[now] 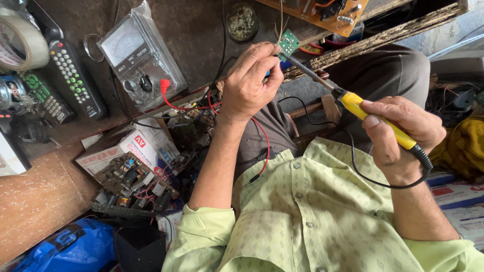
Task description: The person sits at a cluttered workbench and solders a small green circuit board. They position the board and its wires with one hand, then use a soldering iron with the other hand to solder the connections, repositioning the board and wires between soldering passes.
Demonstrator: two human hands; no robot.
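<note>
While the left hand (248, 80) pinches a small green circuit board (289, 43) between fingertips, the right hand (401, 132), fist clamped round a yellow-handled soldering iron (370, 118), brings its tip beside that pinch: soldering step, steadiness required.

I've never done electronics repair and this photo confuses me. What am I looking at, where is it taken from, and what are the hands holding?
The picture comes from a camera worn on the person's head, looking down over their pale green shirt at both hands. The left hand pinches a small green circuit board. The right hand grips a yellow-handled soldering iron, its metal tip reaching up to that board. On the dark workbench lie an analog multimeter, two remote controls, a roll of tape and a larger orange circuit board. Lower down sits a heap of loose electronic parts.
</note>
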